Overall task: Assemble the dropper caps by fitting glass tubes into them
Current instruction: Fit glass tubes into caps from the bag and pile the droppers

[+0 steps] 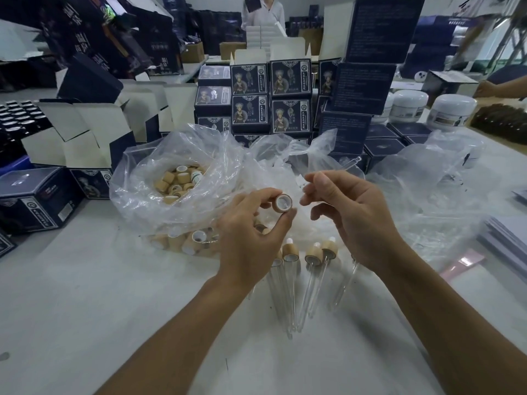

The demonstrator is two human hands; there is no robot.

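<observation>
Far left of the white tabletop [85, 295] there's a dark blue printed box [37, 198], with a bunch of opened cartons [85, 132] with white flaps behind it. Next over is a clear plastic bag [148, 178] with its mouth open, full of loose bamboo-look dropper caps [178, 182], and more of them show through the bag's lower side down by the tabletop.

The left hand [251, 235] is held above the tabletop, in front of that bag, and it's pinching one dropper cap [283, 203] between thumb and fingertips, with the open end and its white lining turned toward the camera. Just right of it, not touching, the right hand [350, 220] has its fingers curled and pinches a glass tube [350, 163] that sticks up and away to the right; it's thin, clear and a bit hard to follow against the plastic behind it.

Under the hands, a row of finished droppers [296, 280] lies flat on the tabletop, caps pointing away, glass ends pointing toward the camera.

Behind it all are stacks of dark printed boxes [271, 95]. Further right sits another crumpled clear bag [433, 189], then white jars [453, 112] near the back, and some flat sheets [507, 238] at the right edge.
</observation>
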